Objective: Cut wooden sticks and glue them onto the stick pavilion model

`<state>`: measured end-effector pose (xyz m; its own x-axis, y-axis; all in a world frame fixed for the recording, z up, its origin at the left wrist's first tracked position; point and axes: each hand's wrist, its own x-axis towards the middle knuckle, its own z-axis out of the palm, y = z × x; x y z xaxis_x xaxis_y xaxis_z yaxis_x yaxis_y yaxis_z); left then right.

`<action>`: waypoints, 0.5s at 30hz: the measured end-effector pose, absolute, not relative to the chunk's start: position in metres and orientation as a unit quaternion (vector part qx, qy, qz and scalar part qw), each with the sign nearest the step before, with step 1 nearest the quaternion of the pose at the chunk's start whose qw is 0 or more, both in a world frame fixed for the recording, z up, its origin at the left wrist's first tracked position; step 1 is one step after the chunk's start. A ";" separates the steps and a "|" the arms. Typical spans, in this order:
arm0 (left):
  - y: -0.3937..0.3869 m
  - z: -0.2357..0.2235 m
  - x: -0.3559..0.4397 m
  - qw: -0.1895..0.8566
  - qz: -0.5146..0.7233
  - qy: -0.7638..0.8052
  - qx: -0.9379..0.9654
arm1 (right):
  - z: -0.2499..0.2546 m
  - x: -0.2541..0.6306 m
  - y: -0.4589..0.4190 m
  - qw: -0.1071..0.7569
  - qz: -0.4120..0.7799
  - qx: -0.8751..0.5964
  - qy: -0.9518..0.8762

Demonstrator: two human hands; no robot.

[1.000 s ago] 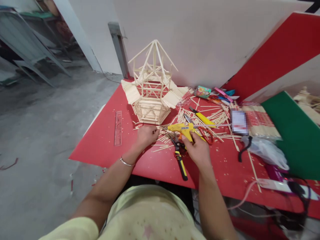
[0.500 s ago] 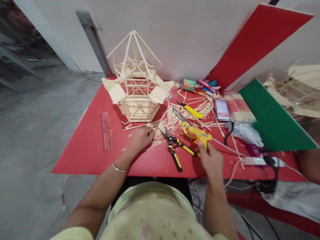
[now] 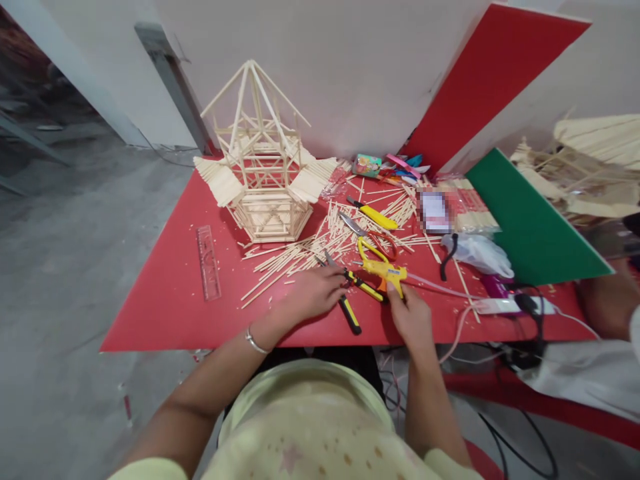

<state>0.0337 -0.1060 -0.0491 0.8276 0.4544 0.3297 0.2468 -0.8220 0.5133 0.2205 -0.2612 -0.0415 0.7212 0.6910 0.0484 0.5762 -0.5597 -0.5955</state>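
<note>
My right hand (image 3: pixel 413 315) grips a yellow hot glue gun (image 3: pixel 385 269), its nozzle pointing left over the table. My left hand (image 3: pixel 316 292) reaches across the snips (image 3: pixel 369 289) with yellow-and-black handles, its fingers apart and partly covering them; whether it touches them is unclear. Loose thin wooden sticks (image 3: pixel 280 262) lie scattered beyond my left hand. Behind them stands a tower-like model (image 3: pixel 273 223) built of such sticks, with a bare pointed roof frame. Scissors (image 3: pixel 353 225) with red and yellow handles rest just beyond the glue gun.
On the red tabletop (image 3: pixel 160 300) lie a clear ruler (image 3: pixel 208 263), a yellow utility knife (image 3: pixel 379 217), a blurred phone (image 3: pixel 435 212) and a plastic bag (image 3: pixel 480 257). A power strip (image 3: pixel 510 306) with cords and a green board (image 3: pixel 535 227) are at right, near another person's arm (image 3: pixel 607 300).
My left hand has moved right and nearer to me, from the stick pile onto the snips. The glue gun has shifted slightly left in my right hand. The view has turned a little right.
</note>
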 end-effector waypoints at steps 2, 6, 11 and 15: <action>-0.121 -0.050 0.044 0.202 0.203 0.141 0.948 | -0.043 0.220 -0.260 0.307 0.088 -0.877 -0.359; -0.132 -0.046 0.055 0.165 0.179 0.110 0.964 | -0.033 0.220 -0.266 0.342 0.088 -0.870 -0.344; -0.143 -0.046 0.096 0.137 0.152 -0.007 0.979 | -0.001 0.212 -0.272 0.402 0.061 -0.856 -0.320; -0.155 -0.050 0.141 0.128 0.127 -0.055 0.982 | 0.016 0.201 -0.272 0.392 0.010 -0.848 -0.357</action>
<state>0.1409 -0.1546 -0.0499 0.9615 -0.0763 0.2639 -0.1414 -0.9611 0.2373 0.2005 -0.2722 0.0155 0.7453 0.6133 0.2616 0.5969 -0.4388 -0.6717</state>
